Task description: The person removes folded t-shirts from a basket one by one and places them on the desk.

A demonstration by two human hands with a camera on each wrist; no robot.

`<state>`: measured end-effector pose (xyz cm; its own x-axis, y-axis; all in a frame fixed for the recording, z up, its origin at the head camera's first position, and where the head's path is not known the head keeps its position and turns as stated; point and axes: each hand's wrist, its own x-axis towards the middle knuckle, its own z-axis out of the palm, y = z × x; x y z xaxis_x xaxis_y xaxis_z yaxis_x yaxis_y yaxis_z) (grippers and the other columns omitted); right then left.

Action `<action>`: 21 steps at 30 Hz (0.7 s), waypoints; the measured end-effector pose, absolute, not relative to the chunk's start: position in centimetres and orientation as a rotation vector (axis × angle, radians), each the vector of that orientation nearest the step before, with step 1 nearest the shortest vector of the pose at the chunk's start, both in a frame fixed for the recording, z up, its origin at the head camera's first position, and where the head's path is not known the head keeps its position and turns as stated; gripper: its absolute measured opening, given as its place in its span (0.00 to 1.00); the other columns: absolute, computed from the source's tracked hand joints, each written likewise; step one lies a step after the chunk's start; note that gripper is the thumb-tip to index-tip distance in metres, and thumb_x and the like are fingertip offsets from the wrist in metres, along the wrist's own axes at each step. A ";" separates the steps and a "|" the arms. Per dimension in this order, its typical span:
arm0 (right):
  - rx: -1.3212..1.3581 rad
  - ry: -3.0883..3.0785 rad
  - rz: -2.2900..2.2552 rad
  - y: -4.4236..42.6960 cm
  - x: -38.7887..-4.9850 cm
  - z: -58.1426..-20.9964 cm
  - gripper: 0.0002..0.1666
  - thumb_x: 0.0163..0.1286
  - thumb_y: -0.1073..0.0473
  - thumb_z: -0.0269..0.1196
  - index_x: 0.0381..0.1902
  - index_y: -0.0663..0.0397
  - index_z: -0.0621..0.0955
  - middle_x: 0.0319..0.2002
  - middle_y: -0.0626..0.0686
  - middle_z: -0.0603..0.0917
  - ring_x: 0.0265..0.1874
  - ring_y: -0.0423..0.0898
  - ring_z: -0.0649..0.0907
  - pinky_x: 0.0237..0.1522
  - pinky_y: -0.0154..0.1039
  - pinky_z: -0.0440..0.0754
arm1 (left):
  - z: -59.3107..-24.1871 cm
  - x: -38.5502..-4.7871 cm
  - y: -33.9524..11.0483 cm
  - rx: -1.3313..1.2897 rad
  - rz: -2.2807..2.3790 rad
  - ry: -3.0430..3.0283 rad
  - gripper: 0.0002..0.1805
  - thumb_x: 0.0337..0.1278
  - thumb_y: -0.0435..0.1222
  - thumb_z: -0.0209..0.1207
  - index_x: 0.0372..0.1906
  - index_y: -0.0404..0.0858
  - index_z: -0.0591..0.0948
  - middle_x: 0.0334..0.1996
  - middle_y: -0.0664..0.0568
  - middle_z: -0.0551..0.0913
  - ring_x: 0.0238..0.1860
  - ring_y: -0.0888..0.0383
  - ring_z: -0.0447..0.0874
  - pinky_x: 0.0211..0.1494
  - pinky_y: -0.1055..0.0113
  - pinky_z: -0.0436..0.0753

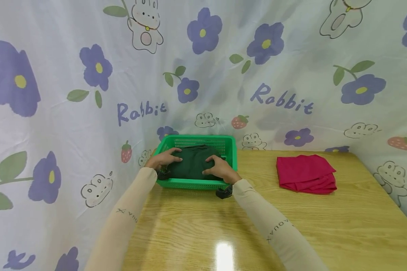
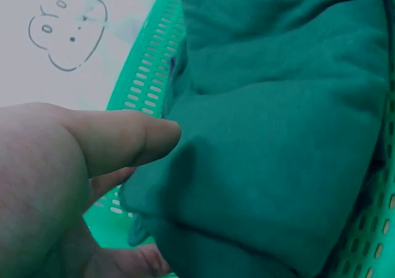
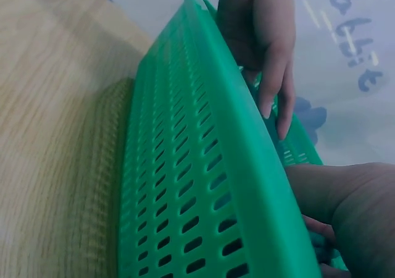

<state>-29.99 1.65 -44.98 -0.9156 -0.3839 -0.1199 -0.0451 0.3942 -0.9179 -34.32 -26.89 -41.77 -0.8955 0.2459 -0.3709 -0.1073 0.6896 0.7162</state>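
A dark green cloth point(image 1: 191, 162) point(image 2: 265, 142) lies folded inside the green plastic basket point(image 1: 190, 181) point(image 3: 247, 142). My left hand point(image 1: 164, 158) point(image 2: 55, 173) point(image 3: 268, 37) rests at the cloth's left end, thumb and fingers apart and loosely bent. Over the right part of the cloth, my right hand point(image 1: 221, 168) point(image 3: 358, 204) has its thumb and fingers spread around a fold, touching it lightly. In the right wrist view the basket's near wall hides most of the cloth and some of the fingertips.
A folded red cloth point(image 1: 305, 174) lies on the wooden table point(image 1: 251, 210), right of the basket. Behind the basket and at both sides of the table hangs a white curtain point(image 1: 217, 71) with purple flowers and rabbits.
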 end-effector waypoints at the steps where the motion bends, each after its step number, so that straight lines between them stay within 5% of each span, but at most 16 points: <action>1: -0.372 2.333 -1.539 1.7 -30.0 -45.0 0.33 0.69 0.59 0.71 0.69 0.55 0.73 0.75 0.61 0.66 0.69 0.63 0.70 0.65 0.60 0.72 | -41.8 -34.3 -26.9 0.108 1.084 2.455 0.36 0.80 0.43 0.53 0.83 0.43 0.53 0.81 0.34 0.43 0.79 0.32 0.44 0.73 0.34 0.57; 12: -0.321 2.382 -1.572 1.5 -30.4 -45.0 0.29 0.69 0.58 0.72 0.65 0.52 0.77 0.73 0.60 0.69 0.67 0.62 0.73 0.63 0.58 0.74 | -41.5 -34.6 -26.5 0.090 1.213 2.387 0.39 0.76 0.46 0.58 0.83 0.46 0.54 0.82 0.37 0.41 0.78 0.33 0.49 0.73 0.37 0.61; 21: -0.308 2.389 -1.581 1.2 -30.4 -45.3 0.28 0.69 0.58 0.72 0.65 0.53 0.78 0.74 0.60 0.68 0.68 0.62 0.72 0.62 0.57 0.76 | -41.7 -34.0 -26.8 0.089 1.199 2.407 0.29 0.76 0.45 0.59 0.76 0.46 0.70 0.82 0.39 0.45 0.77 0.35 0.53 0.71 0.41 0.66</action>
